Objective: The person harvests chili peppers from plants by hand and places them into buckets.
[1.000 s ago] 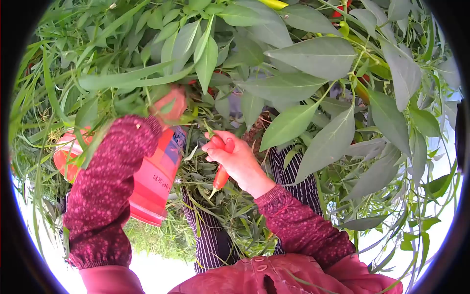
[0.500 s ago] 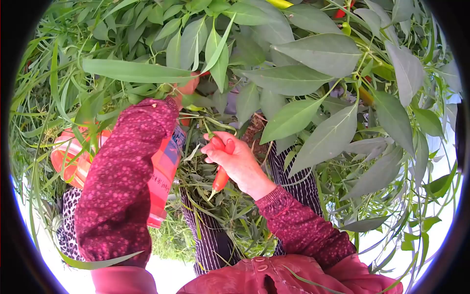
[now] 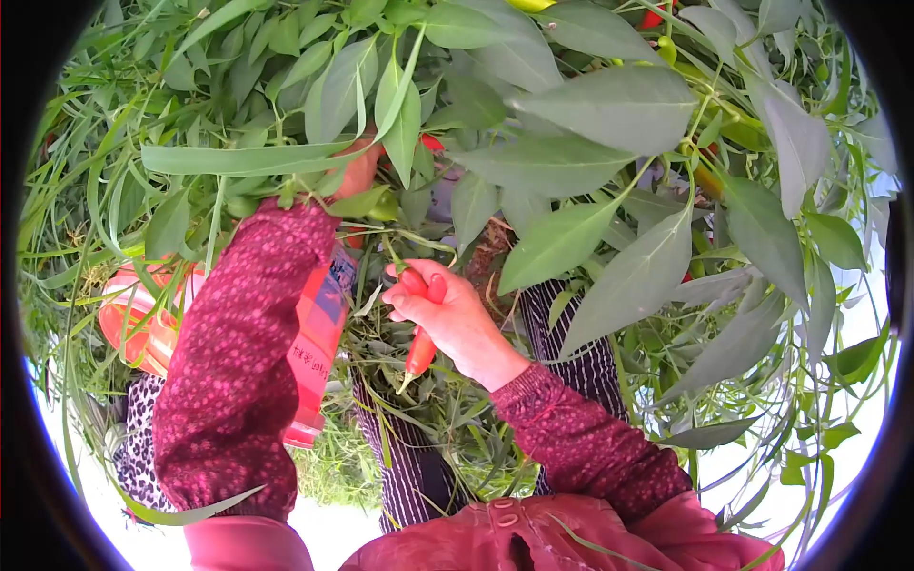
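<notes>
My right hand (image 3: 460, 324) is closed around red chili peppers (image 3: 421, 352) at the middle of the view. One pepper points down below the fingers with its pale stem end lowest, and other red tips show above the thumb. My left hand (image 3: 358, 174) reaches in among the pepper plant's leaves, up and to the left of my right hand. Long green leaves cover its fingers, so what they touch is hidden. Just right of it, a red pepper (image 3: 431, 143) shows between leaves, and a green pepper (image 3: 385, 206) hangs close below.
A red bucket (image 3: 309, 357) with printing stands behind my left sleeve, and an orange-red container (image 3: 129, 319) lies farther left. Broad pepper leaves (image 3: 609, 105) fill the upper right. Striped trouser legs (image 3: 409, 457) are below, and leopard-print cloth (image 3: 143, 443) shows at left.
My left hand has shifted slightly up and left among the leaves. My right hand, still around the peppers, has moved a little left. The leaves have shifted slightly left in view.
</notes>
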A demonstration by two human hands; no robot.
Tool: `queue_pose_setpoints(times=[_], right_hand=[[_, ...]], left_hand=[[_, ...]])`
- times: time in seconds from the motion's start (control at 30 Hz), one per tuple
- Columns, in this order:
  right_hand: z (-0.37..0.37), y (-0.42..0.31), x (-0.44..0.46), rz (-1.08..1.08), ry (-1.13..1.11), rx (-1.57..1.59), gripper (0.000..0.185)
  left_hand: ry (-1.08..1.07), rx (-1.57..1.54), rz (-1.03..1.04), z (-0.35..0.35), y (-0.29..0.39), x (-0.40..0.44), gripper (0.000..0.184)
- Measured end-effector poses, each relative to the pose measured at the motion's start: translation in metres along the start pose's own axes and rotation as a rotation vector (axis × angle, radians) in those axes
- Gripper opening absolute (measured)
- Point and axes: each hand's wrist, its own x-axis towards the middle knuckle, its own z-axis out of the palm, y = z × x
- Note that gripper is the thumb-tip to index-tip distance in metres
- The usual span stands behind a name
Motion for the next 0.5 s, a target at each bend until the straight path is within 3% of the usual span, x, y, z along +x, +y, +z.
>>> queue_pose_setpoints(times=[0.2,0.33,0.4,0.43,0.47,0.5], right_hand=[[0.001,-0.011,-0.003,0.017,0.013,-0.062,0.039],[-0.002,-0.007,-0.002,-0.038,0.020,-0.050,0.039],[-0.002,-0.008,0.000,-0.074,0.153,0.022,0.039],[-0.004,-0.005,0.002,-0.106,0.143,0.059,0.038],[-0.005,-0.007,0.003,-0.105,0.148,0.060,0.038],[-0.005,-0.009,0.003,-0.097,0.150,0.034,0.038]], left_hand=[[0.054,-0.114,-0.012,-0.012,-0.007,-0.025,0.019],[-0.127,-0.080,-0.132,-0.043,0.011,-0.039,0.028],[0.196,0.110,-0.024,-0.021,0.001,-0.054,0.022],[0.116,0.540,0.047,-0.007,-0.012,-0.055,0.041],[0.115,0.537,0.051,-0.022,-0.015,-0.049,0.041],[0.068,0.105,0.073,-0.042,-0.026,-0.044,0.038]])
